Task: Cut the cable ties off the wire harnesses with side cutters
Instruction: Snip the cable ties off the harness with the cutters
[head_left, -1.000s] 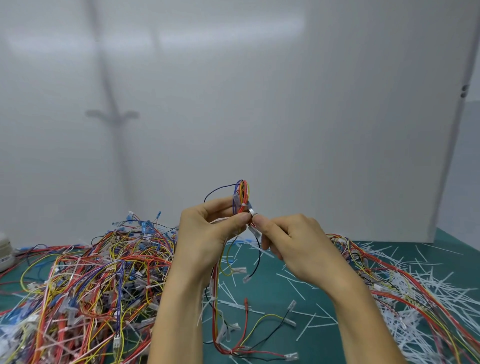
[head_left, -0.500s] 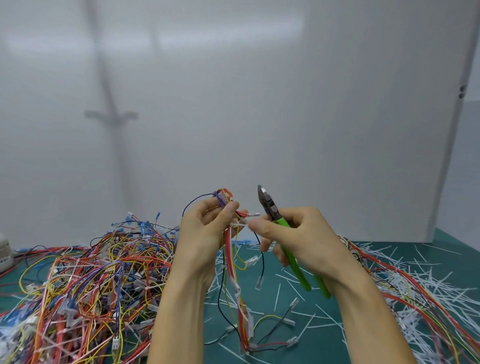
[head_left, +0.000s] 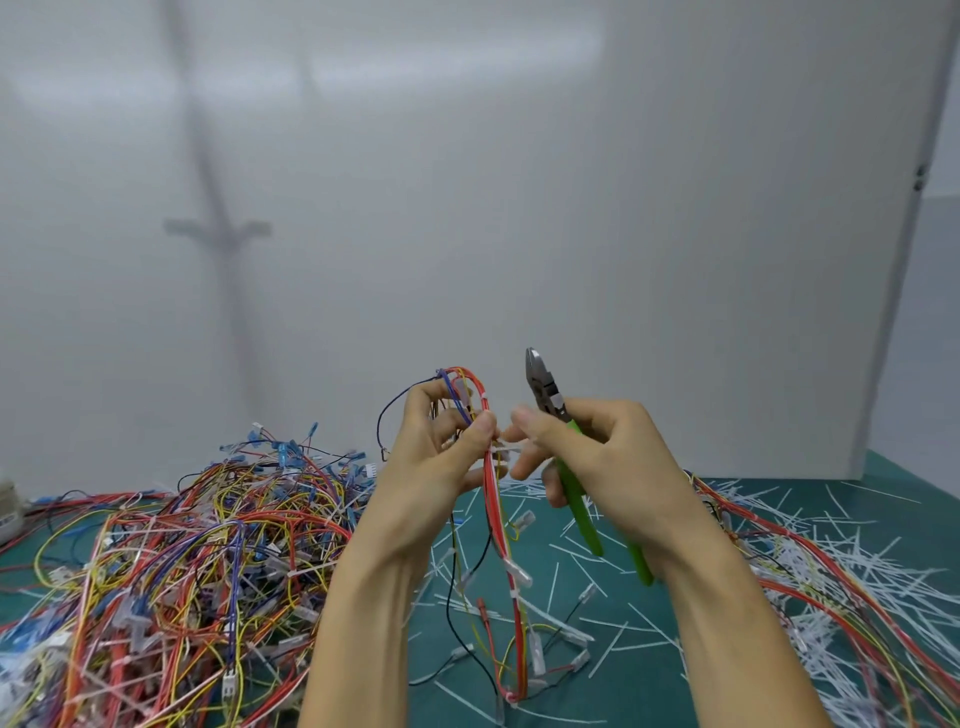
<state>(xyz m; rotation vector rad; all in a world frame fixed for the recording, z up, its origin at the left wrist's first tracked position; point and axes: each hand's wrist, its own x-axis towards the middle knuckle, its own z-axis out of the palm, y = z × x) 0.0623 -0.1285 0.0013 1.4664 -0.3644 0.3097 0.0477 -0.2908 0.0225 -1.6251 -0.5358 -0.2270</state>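
Left hand (head_left: 441, 462): raised above the table, fingers curled round a wire harness (head_left: 488, 493), thumb pressed against the bundle near its top loop. Clenched on the wires.

Wire harness: red, yellow, blue and black wires, looped over at the top just above the left hand's fingers, hanging down between the two forearms to the mat. A white cable tie (head_left: 484, 399) wraps the bundle near the top loop. Small clear connectors at the wire ends low down.

Right hand (head_left: 597, 457): beside the left, nearly touching it. Palm and lower fingers closed round the side cutters (head_left: 571, 457); thumb and forefinger pinch a short white strip (head_left: 511, 447) that runs across to the harness. Probably a cable tie tail, though the detail is too small to be sure.

Side cutters: green handles, grey metal head pointing up and slightly left, above the right hand's fingers. Blades appear closed and clear of the wires. Handles stick out below the hand.

Table mat (head_left: 883, 499): dark green.

Wire pile, left (head_left: 182, 561): large tangle of many-coloured harnesses with white ties and blue connectors.

Cut ties (head_left: 841, 551): white strips scattered thickly on the right of the mat, thinner in the middle. Some red and yellow wires (head_left: 779, 535) lie among them.

Backdrop (head_left: 519, 208): plain white panel standing behind the mat.
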